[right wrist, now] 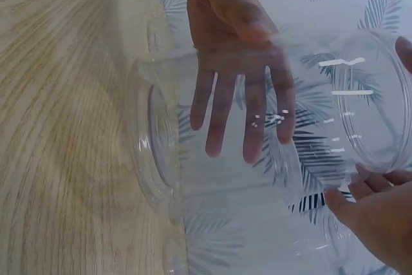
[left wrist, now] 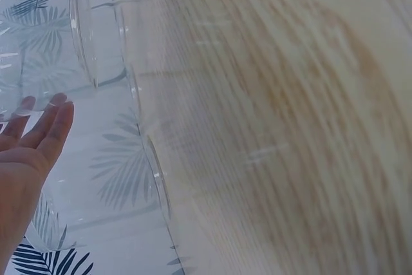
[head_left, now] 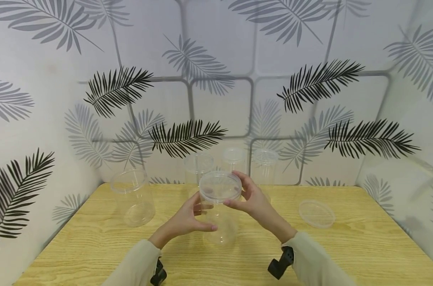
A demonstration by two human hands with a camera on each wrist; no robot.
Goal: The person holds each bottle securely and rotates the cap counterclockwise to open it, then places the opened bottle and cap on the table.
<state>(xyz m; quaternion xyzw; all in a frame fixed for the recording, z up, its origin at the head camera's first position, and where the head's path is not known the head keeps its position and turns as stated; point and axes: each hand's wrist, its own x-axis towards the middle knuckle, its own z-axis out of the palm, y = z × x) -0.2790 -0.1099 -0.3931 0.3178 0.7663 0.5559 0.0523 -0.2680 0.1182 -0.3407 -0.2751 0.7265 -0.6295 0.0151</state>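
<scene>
At the head view's centre, the left hand (head_left: pixel 187 217) grips an upright clear cylindrical jar (head_left: pixel 221 230) by its side, thumb in front, fingers spread behind — and the right hand (head_left: pixel 256 200) pinches the edge of a clear round lid (head_left: pixel 220 184) at the jar's top. Another clear jar (head_left: pixel 130 200) stands at left on the wood-grain table (head_left: pixel 84 250); a second lid (head_left: pixel 316 213) lies at right, and three taller-looking jars (head_left: pixel 198 163) stand behind.

Central cylindrical lidded jar (head_left: pixel 221 235): transparent, colourless, white highlights. Flat round loose lid (head_left: pixel 316 213): transparent, whitish rim. Broad wood-grained tabletop (head_left: pixel 259 246): yellow, streaked darker. Pale grey-white wall covering (head_left: pixel 220 107): black and grey feathery fronds, grey rounded-rectangle outlines. Long cloth sleeves (head_left: pixel 136 264): cream. Strapped wrist devices (head_left: pixel 282 262): black.
</scene>
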